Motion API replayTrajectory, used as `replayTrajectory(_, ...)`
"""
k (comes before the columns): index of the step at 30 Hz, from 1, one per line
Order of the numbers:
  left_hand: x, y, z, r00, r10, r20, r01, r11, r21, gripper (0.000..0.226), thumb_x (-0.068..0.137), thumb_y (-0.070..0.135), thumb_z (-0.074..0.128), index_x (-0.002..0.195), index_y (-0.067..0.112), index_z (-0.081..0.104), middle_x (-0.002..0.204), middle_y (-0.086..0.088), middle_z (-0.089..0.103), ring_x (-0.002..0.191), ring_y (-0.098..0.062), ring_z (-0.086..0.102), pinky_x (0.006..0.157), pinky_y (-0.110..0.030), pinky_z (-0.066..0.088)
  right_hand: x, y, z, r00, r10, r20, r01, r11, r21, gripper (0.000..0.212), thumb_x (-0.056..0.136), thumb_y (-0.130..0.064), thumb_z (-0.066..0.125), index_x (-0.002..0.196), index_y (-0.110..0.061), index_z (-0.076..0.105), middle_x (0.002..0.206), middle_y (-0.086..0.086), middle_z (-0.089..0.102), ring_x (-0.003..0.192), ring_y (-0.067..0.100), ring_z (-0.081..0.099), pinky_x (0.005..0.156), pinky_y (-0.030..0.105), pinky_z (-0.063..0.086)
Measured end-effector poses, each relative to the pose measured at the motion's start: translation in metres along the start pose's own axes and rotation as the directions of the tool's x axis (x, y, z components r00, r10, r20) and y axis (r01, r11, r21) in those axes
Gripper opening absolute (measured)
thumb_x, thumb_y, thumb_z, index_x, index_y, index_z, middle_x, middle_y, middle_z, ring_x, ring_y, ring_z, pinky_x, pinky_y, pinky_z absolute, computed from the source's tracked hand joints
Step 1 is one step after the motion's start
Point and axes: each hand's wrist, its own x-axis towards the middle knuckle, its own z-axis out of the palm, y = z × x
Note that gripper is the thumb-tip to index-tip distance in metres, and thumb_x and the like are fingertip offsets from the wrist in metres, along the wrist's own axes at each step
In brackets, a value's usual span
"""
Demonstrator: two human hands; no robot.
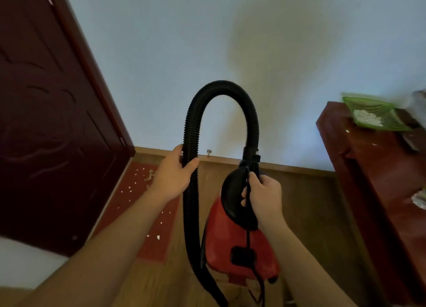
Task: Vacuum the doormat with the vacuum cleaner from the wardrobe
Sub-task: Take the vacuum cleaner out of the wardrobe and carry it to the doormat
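A pale wall (161,53) closed the space ahead, with a dark red door (46,122) along the left edge and a red-brown cabinet (368,168) crowding the right, a green tray (378,115) on top of it. Between them I had a strip of bare wooden floor (311,203). The red doormat (138,198), flecked with white scraps, lay by the door. My left hand (173,175) wrapped the black hose (221,87), which arched up before the wall. My right hand (265,196) gripped the black handle (232,191) of the red vacuum cleaner (230,242), held above the floor just right of the mat.
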Motion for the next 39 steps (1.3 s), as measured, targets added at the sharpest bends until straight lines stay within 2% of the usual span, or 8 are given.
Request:
replayTrajectory(9,0.001,-0.040,0.042,0.992,-0.124,-0.013,0.124,0.990,0.061,0.021,0.101,0.023,0.061,0.121,0.029,0.056,0.101,0.011,0.067,0.088,-0.002,0.064,0.068,-0.018,0.047,0.052,0.052,-0.011,0.990,0.114,0.079,-0.109,0.992,-0.065,0.030,0.104,-0.021,0.051,0.086,0.000,0.063,0.060,0.008,0.059,0.044,0.019,0.053,0.050,0.034,0.047)
replayTrajectory(13,0.015,-0.083,0.068,0.981,-0.191,0.024,0.189,0.979,0.074,0.023,0.102,0.026,0.059,0.122,0.036,0.054,0.104,0.015,0.066,0.091,-0.002,0.065,0.073,-0.021,0.052,0.082,0.090,-0.004,0.981,0.176,0.083,-0.170,0.982,-0.078,0.031,0.104,-0.022,0.051,0.083,-0.002,0.062,0.059,0.007,0.059,0.045,0.018,0.053,0.053,0.036,0.048)
replayTrajectory(16,0.027,-0.127,0.090,0.967,-0.248,0.051,0.245,0.968,0.058,0.020,0.103,0.026,0.059,0.119,0.036,0.056,0.102,0.017,0.067,0.088,0.000,0.066,0.070,-0.017,0.051,0.108,0.124,0.004,0.973,0.218,0.073,-0.209,0.971,-0.119,0.033,0.105,-0.022,0.049,0.081,-0.003,0.061,0.059,0.007,0.060,0.045,0.018,0.054,0.051,0.034,0.048)
replayTrajectory(20,0.046,-0.192,0.123,0.938,-0.332,0.096,0.330,0.943,0.034,0.034,0.102,0.026,0.060,0.136,0.034,0.056,0.111,0.019,0.068,0.099,0.001,0.066,0.083,-0.026,0.056,0.146,0.182,0.017,0.968,0.246,0.054,-0.233,0.955,-0.182,0.035,0.105,-0.023,0.048,0.085,0.002,0.063,0.061,0.008,0.061,0.046,0.019,0.056,0.052,0.034,0.049)
replayTrajectory(23,0.061,-0.243,0.148,0.920,-0.371,0.126,0.368,0.928,0.054,0.035,0.102,0.026,0.060,0.136,0.036,0.055,0.112,0.023,0.066,0.094,0.012,0.062,0.075,-0.015,0.051,0.178,0.231,0.025,0.959,0.281,0.034,-0.266,0.937,-0.227,0.036,0.105,-0.023,0.048,0.087,0.005,0.063,0.061,0.008,0.061,0.047,0.021,0.056,0.053,0.035,0.050)
replayTrajectory(28,0.090,-0.322,0.193,0.891,-0.419,0.175,0.411,0.908,0.080,0.030,0.102,0.027,0.059,0.127,0.042,0.053,0.107,0.026,0.065,0.089,0.014,0.063,0.069,-0.013,0.051,0.232,0.315,0.038,0.948,0.318,-0.012,-0.309,0.911,-0.274,0.036,0.105,-0.023,0.048,0.087,0.005,0.062,0.060,0.008,0.062,0.047,0.021,0.057,0.050,0.033,0.048)
replayTrajectory(33,0.107,-0.403,0.239,0.864,-0.460,0.205,0.454,0.887,0.082,0.028,0.102,0.024,0.060,0.129,0.029,0.059,0.105,0.021,0.066,0.086,0.014,0.063,0.072,-0.013,0.053,0.274,0.392,0.048,0.939,0.342,-0.029,-0.335,0.897,-0.287,0.036,0.105,-0.022,0.048,0.083,0.002,0.062,0.060,0.008,0.062,0.046,0.020,0.057,0.047,0.030,0.047)
replayTrajectory(39,0.110,-0.488,0.282,0.835,-0.484,0.263,0.475,0.874,0.100,0.031,0.103,0.020,0.059,0.134,0.024,0.057,0.109,0.023,0.064,0.086,0.023,0.058,0.067,0.000,0.045,0.304,0.482,0.055,0.920,0.386,-0.073,-0.390,0.879,-0.275,0.035,0.105,-0.021,0.047,0.083,0.002,0.062,0.059,0.006,0.061,0.045,0.019,0.056,0.047,0.030,0.046)
